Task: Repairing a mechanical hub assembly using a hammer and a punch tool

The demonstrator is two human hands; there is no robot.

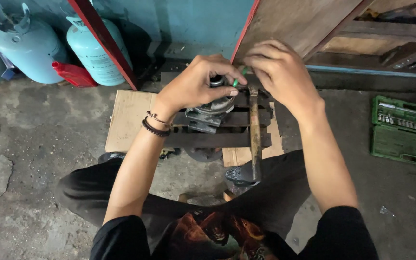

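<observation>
A round grey metal machine part [213,110] rests on a dark metal frame [217,139] laid over cardboard on the floor. My left hand [198,82] is cupped over the top of the part, gripping it. My right hand [280,67] is closed next to it, fingers pinched on a small green-handled tool [237,81] whose tip is hidden between my hands. A wooden-handled hammer [254,130] lies across the frame under my right hand, handle pointing toward me.
Two pale blue gas cylinders [92,48] and a red can [74,74] stand at the back left. A green socket set case [404,131] lies open at the right. A wooden board [294,24] leans behind the frame. My crossed legs sit below.
</observation>
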